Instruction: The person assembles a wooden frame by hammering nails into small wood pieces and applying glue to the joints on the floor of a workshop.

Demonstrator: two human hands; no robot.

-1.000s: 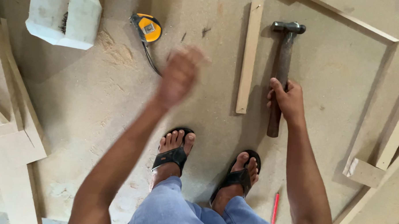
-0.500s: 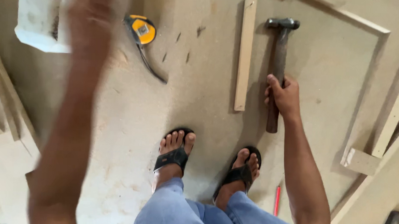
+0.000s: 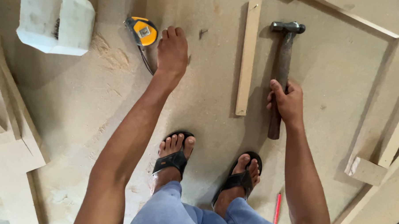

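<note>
**Hand Positions at the Board**

Right hand (image 3: 287, 101): gripping the wooden handle of the hammer (image 3: 281, 75), fingers wrapped closed around it; hammer lying on the floor board (image 3: 333, 68), steel head pointing away, just beside the wooden strip (image 3: 248, 56).

Left hand (image 3: 172, 49): reaching forward, palm down, fingers extended and close together, holding nothing; hovering over or resting on the board, cannot tell which, just beside the yellow tape measure (image 3: 142, 31).

White plastic tub (image 3: 56, 21), loose wood strip (image 3: 248, 56), red pencil (image 3: 277, 209) — perhaps, black sandals (image 3: 171, 159)
</note>
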